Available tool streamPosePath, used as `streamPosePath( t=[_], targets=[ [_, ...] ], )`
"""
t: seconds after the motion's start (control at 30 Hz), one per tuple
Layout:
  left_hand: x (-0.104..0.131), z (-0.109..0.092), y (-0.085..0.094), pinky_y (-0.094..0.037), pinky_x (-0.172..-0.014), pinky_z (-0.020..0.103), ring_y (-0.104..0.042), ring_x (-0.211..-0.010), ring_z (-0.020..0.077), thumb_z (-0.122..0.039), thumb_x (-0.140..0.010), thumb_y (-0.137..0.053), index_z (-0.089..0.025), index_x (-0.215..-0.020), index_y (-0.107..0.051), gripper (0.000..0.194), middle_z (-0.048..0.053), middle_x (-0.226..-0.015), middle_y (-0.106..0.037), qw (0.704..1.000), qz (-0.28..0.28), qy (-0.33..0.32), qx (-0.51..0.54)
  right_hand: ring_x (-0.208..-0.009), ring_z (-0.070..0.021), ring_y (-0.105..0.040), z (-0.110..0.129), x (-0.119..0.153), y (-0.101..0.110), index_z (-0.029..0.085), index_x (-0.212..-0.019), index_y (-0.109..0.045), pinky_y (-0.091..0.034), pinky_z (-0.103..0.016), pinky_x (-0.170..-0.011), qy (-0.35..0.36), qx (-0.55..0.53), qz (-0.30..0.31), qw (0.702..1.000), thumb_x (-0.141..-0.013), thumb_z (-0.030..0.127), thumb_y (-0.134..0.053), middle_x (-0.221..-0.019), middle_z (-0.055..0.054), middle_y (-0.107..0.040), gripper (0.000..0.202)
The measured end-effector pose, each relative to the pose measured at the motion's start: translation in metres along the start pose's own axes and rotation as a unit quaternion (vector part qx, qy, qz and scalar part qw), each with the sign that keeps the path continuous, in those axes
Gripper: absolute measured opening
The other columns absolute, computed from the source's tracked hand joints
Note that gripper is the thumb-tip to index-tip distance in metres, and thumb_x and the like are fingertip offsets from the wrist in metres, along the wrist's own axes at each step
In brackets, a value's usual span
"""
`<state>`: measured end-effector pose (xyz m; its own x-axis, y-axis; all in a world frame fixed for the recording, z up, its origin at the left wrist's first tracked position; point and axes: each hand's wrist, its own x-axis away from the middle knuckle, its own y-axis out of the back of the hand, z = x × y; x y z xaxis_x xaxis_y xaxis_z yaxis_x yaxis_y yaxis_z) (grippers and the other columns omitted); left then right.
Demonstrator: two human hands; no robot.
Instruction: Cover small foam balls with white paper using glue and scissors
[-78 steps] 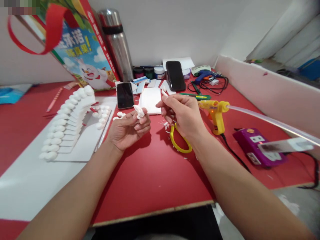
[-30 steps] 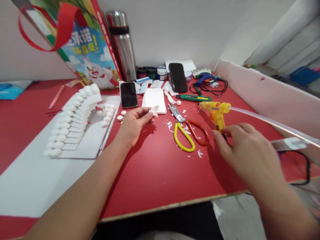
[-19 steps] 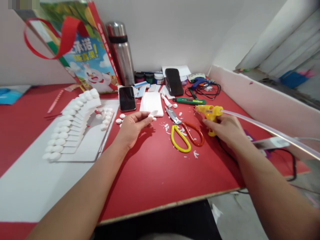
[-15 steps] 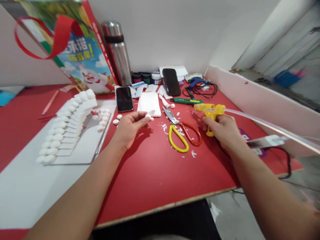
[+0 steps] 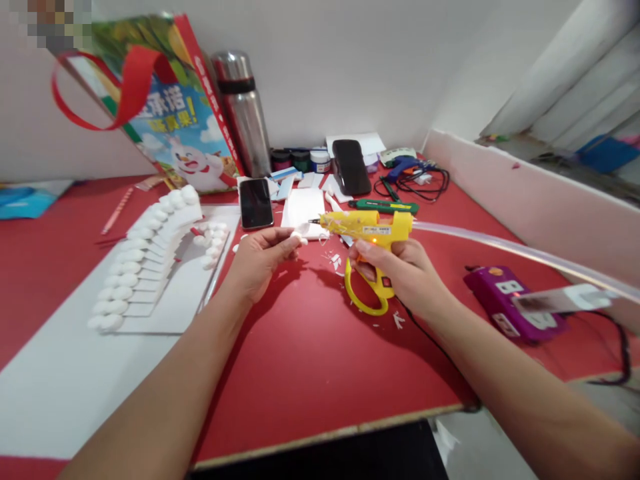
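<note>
Between the thumb and fingers of my left hand (image 5: 263, 260) is a small white piece (image 5: 299, 237), its exact kind too small to make out. My right hand (image 5: 400, 267) is wrapped round the handle of a yellow hot glue gun (image 5: 370, 227), with a long clear glue stick (image 5: 500, 250) sticking out of its back. The gun's nozzle points left, close to the white piece; whether they touch I cannot tell. Scissors (image 5: 367, 303) lie partly hidden under the gun and my right hand. To the left stands a white stepped model (image 5: 160, 267) edged with rounded white pieces.
A dark phone (image 5: 256, 203), a white pad (image 5: 303, 203), a green utility knife (image 5: 384, 207) and a black case (image 5: 351, 167) lie at the back. A steel flask (image 5: 245, 113) and a gift bag (image 5: 195, 133) stand behind. A purple power box (image 5: 500, 303) sits at right.
My right hand has brought the glue gun left, from beside the scissors to over them, its nozzle now near the white piece. My left hand stays almost in place. The view has shifted slightly.
</note>
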<state>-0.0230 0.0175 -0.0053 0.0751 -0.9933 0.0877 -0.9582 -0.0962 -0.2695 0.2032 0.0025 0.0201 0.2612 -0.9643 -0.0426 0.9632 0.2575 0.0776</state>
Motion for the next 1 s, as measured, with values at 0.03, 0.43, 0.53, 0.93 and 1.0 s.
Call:
streamPosePath(
  t=[0.03, 0.43, 0.53, 0.93, 1.0],
  targets=[
    [0.0, -0.001, 0.0, -0.05, -0.066, 0.022, -0.06, -0.063, 0.0082, -0.026, -0.062, -0.092, -0.012, -0.085, -0.077, 0.031, 0.003, -0.074, -0.072, 1.0, 0.0, 0.002, -0.003, -0.053, -0.0099, -0.043, -0.007, -0.001, 0.001, 0.016, -0.074, -0.064, -0.031, -0.026, -0.05, -0.001, -0.014, 0.0, 1.0, -0.087, 0.053, -0.069, -0.059, 0.001, -0.051, 0.039],
    [-0.001, 0.0, 0.001, -0.049, -0.064, 0.023, -0.059, -0.062, 0.009, -0.027, -0.062, -0.091, -0.012, -0.087, -0.078, 0.032, 0.002, -0.073, -0.07, 0.998, 0.007, 0.024, -0.055, -0.061, -0.0116, -0.049, -0.028, -0.001, 0.0, 0.016, -0.074, -0.063, -0.039, -0.025, -0.056, -0.011, 0.019, 0.032, 0.999, -0.09, 0.05, -0.067, -0.069, -0.001, -0.057, 0.039],
    [0.0, -0.002, -0.001, -0.048, -0.064, 0.023, -0.059, -0.062, 0.0091, -0.027, -0.062, -0.092, -0.012, -0.087, -0.077, 0.033, 0.002, -0.072, -0.07, 0.998, 0.007, 0.035, -0.059, -0.061, -0.0109, -0.047, -0.028, -0.001, 0.0, 0.016, -0.072, -0.06, -0.038, -0.025, -0.056, 0.005, 0.037, 0.032, 0.999, -0.092, 0.05, -0.065, -0.067, 0.0, -0.055, 0.04],
    [0.002, -0.002, -0.002, -0.048, -0.063, 0.024, -0.059, -0.061, 0.0104, -0.027, -0.064, -0.091, -0.012, -0.088, -0.077, 0.031, 0.003, -0.071, -0.07, 0.996, 0.021, 0.044, -0.073, -0.058, -0.0116, -0.046, -0.02, 0.0, 0.0, 0.018, -0.069, -0.058, -0.037, -0.026, -0.054, 0.035, 0.092, 0.042, 0.994, -0.094, 0.05, -0.061, -0.062, 0.001, -0.053, 0.041],
    [0.002, -0.001, -0.002, -0.048, -0.062, 0.023, -0.059, -0.061, 0.01, -0.027, -0.064, -0.091, -0.012, -0.088, -0.077, 0.031, 0.003, -0.07, -0.07, 0.997, 0.019, 0.039, -0.067, -0.058, -0.0115, -0.045, -0.02, -0.001, 0.0, 0.018, -0.069, -0.058, -0.037, -0.025, -0.054, 0.037, 0.098, 0.039, 0.994, -0.095, 0.05, -0.061, -0.062, 0.001, -0.052, 0.041]
  ],
)
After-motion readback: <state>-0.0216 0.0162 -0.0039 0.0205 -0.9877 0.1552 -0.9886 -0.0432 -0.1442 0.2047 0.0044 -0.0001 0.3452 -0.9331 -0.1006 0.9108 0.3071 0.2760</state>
